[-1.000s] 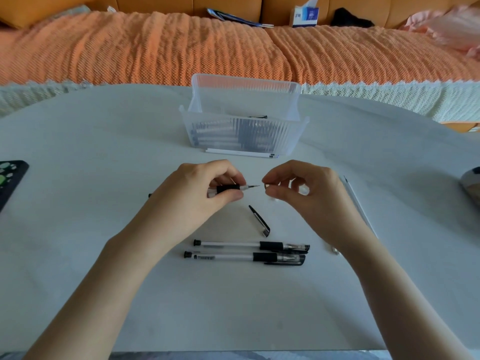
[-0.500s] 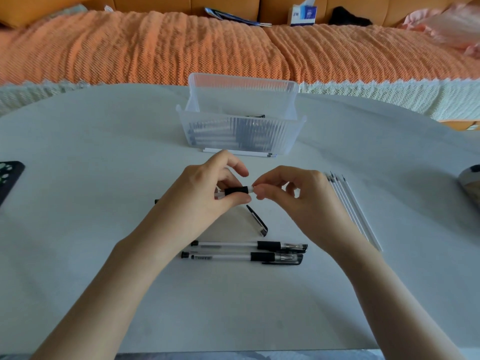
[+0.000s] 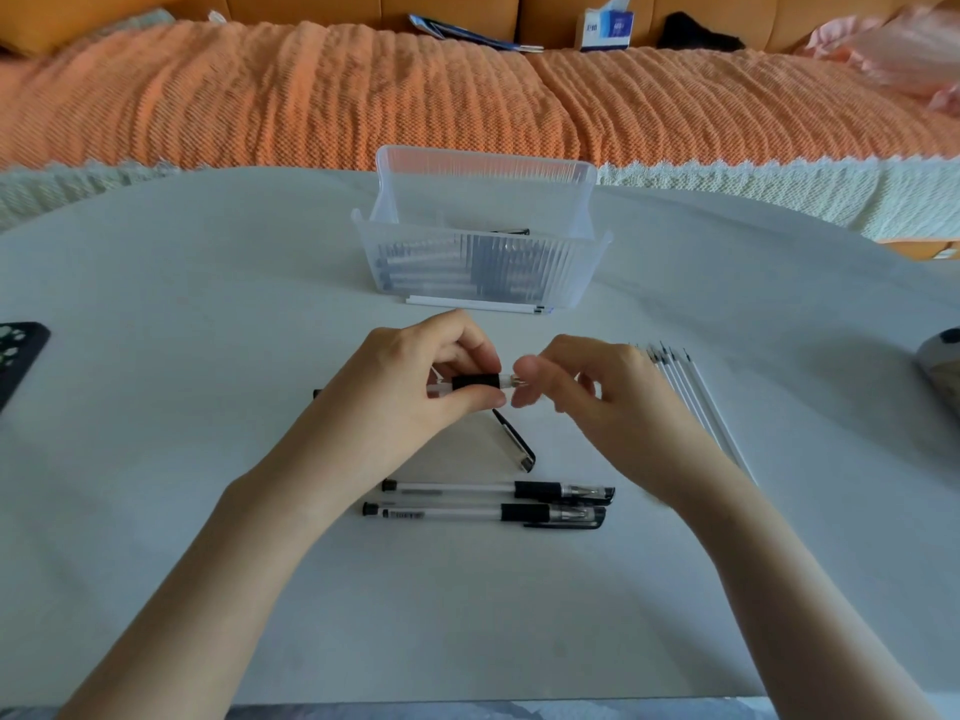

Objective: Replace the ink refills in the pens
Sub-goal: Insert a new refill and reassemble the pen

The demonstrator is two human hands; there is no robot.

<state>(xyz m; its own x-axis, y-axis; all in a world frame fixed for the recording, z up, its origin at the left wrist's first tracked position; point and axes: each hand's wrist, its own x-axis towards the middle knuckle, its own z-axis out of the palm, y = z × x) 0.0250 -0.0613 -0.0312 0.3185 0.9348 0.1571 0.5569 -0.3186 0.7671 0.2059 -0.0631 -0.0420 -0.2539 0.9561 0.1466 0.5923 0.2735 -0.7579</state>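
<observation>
While the left hand (image 3: 410, 389) grips the pen (image 3: 475, 381) by its rubber sleeve (image 3: 467, 383) above the counter (image 3: 208, 304), the right hand (image 3: 587, 394) pinches its clear tip (image 3: 511, 379): light, slick plastic, probably best held on rubber.

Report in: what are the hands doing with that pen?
Left hand grips pen. Right hand pinches its tip end. Loose cap lies beneath, nothing blocking.
</observation>
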